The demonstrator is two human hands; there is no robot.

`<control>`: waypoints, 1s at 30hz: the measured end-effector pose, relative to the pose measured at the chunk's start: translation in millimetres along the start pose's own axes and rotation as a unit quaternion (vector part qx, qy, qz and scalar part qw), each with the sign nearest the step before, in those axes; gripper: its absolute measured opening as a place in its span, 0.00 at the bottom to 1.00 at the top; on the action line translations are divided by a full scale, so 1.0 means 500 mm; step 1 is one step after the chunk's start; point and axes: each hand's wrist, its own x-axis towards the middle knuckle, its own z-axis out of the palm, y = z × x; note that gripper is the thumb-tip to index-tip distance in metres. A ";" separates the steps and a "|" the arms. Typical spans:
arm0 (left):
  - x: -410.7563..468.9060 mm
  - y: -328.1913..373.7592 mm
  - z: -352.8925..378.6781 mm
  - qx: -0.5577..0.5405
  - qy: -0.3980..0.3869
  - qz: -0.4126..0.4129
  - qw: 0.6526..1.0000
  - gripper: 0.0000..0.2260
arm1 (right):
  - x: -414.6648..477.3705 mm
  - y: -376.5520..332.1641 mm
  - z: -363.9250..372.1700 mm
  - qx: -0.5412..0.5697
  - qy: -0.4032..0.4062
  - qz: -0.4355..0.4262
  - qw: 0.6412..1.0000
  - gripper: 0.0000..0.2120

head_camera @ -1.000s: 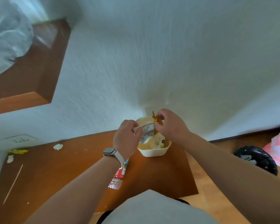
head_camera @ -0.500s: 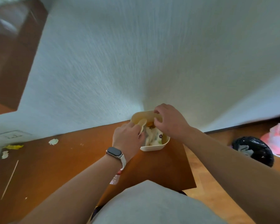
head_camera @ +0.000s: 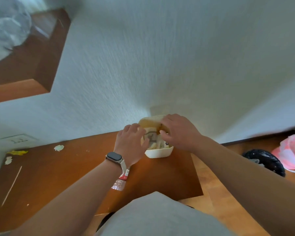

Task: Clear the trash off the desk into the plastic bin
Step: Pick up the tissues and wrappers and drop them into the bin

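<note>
A small white plastic bin [head_camera: 158, 153] stands on the brown desk [head_camera: 61, 176] against the wall, stuffed with wrappers. My left hand [head_camera: 131, 143], with a watch on the wrist, curls its fingers onto a pale printed wrapper [head_camera: 151, 137] at the bin's left side. My right hand [head_camera: 177, 132] pinches a tan wrapper [head_camera: 149, 122] at the bin's top, thumb below and fingers above. A crushed clear bottle with a red label [head_camera: 121, 180] lies on the desk, partly hidden under my left wrist.
At the desk's left lie a white scrap [head_camera: 58, 148], a yellow scrap [head_camera: 17, 152], another white scrap [head_camera: 8, 160] and a thin stick [head_camera: 11, 186]. A black bag [head_camera: 266, 161] and a pink-white bag [head_camera: 291, 154] sit on the floor at right.
Both hands held a wrapper above the bin, then dropped onto it and now stay at the bin's top on the trash. The camera view has shifted slightly.
</note>
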 end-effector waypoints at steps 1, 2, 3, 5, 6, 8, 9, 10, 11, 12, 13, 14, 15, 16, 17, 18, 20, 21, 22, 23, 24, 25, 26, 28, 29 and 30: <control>-0.015 -0.012 -0.004 -0.006 0.000 0.004 1.000 0.17 | -0.001 -0.010 -0.001 -0.006 -0.005 -0.013 1.000 0.15; -0.030 -0.024 -0.007 -0.009 -0.003 0.007 1.000 0.17 | -0.001 -0.021 -0.001 -0.008 -0.008 -0.027 1.000 0.16; -0.044 -0.039 -0.009 -0.009 -0.007 0.010 1.000 0.17 | 0.000 -0.031 0.000 -0.008 -0.012 -0.039 0.999 0.16; -0.073 -0.069 -0.016 0.006 -0.015 0.008 1.000 0.17 | 0.003 -0.053 0.003 -0.015 -0.021 -0.062 0.998 0.17; -0.088 -0.084 -0.020 0.019 -0.021 0.003 1.000 0.18 | 0.007 -0.065 0.005 -0.021 -0.025 -0.075 0.997 0.18; -0.121 -0.117 -0.029 0.038 -0.031 -0.018 0.999 0.20 | 0.017 -0.093 0.011 -0.037 -0.036 -0.099 0.994 0.21; -0.139 -0.134 -0.033 0.043 -0.033 -0.033 0.998 0.21 | 0.022 -0.109 0.016 -0.045 -0.042 -0.108 0.992 0.22; -0.159 -0.152 -0.036 0.047 -0.033 -0.048 0.997 0.22 | 0.026 -0.126 0.023 -0.055 -0.046 -0.118 0.990 0.22; -0.179 -0.171 -0.039 0.050 -0.030 -0.062 0.996 0.22 | 0.030 -0.144 0.029 -0.065 -0.047 -0.128 0.988 0.21; -0.199 -0.191 -0.041 0.054 -0.025 -0.071 0.996 0.22 | 0.033 -0.163 0.034 -0.071 -0.048 -0.140 0.986 0.20; -0.219 -0.214 -0.042 0.057 -0.020 -0.080 0.995 0.22 | 0.037 -0.183 0.040 -0.071 -0.052 -0.151 0.985 0.20; -0.238 -0.235 -0.044 0.060 -0.018 -0.089 0.994 0.22 | 0.040 -0.205 0.044 -0.069 -0.058 -0.160 0.983 0.21; -0.258 -0.257 -0.045 0.061 -0.018 -0.099 0.993 0.21 | 0.044 -0.228 0.049 -0.069 -0.064 -0.170 0.981 0.22; -0.278 -0.279 -0.046 0.062 -0.017 -0.107 0.992 0.21 | 0.048 -0.251 0.055 -0.074 -0.070 -0.180 0.978 0.22; -0.298 -0.301 -0.046 0.063 -0.014 -0.114 0.991 0.21 | 0.053 -0.276 0.062 -0.080 -0.074 -0.189 0.976 0.23; -0.318 -0.324 -0.046 0.063 -0.010 -0.120 0.991 0.21 | 0.058 -0.301 0.072 -0.087 -0.079 -0.195 0.974 0.23; -0.360 -0.370 -0.045 0.059 -0.004 -0.131 0.990 0.21 | 0.070 -0.353 0.093 -0.098 -0.085 -0.204 0.970 0.23; -0.382 -0.394 -0.045 0.057 -0.001 -0.136 0.989 0.21 | 0.074 -0.380 0.103 -0.104 -0.086 -0.209 0.969 0.23; -0.403 -0.419 -0.045 0.055 0.000 -0.140 0.989 0.21 | 0.079 -0.409 0.114 -0.110 -0.087 -0.212 0.967 0.24; -0.425 -0.445 -0.047 0.053 0.001 -0.142 0.988 0.21 | 0.085 -0.440 0.125 -0.115 -0.088 -0.213 0.966 0.24; -0.446 -0.472 -0.050 0.051 0.001 -0.145 0.988 0.21 | 0.089 -0.474 0.136 -0.119 -0.091 -0.211 0.966 0.25; -0.469 -0.500 -0.053 0.048 0.002 -0.147 0.988 0.21 | 0.093 -0.507 0.150 -0.120 -0.096 -0.204 0.967 0.25; -0.493 -0.530 -0.057 0.047 0.005 -0.150 0.988 0.21 | 0.096 -0.539 0.167 -0.118 -0.098 -0.195 0.969 0.25; -0.535 -0.595 -0.063 0.043 0.008 -0.162 0.986 0.21 | 0.103 -0.601 0.201 -0.119 -0.100 -0.182 0.971 0.26; -0.555 -0.627 -0.065 0.038 0.009 -0.170 0.985 0.22 | 0.107 -0.630 0.218 -0.126 -0.106 -0.179 0.970 0.26; -0.574 -0.658 -0.065 0.035 0.011 -0.176 0.984 0.22 | 0.112 -0.657 0.235 -0.136 -0.113 -0.176 0.968 0.27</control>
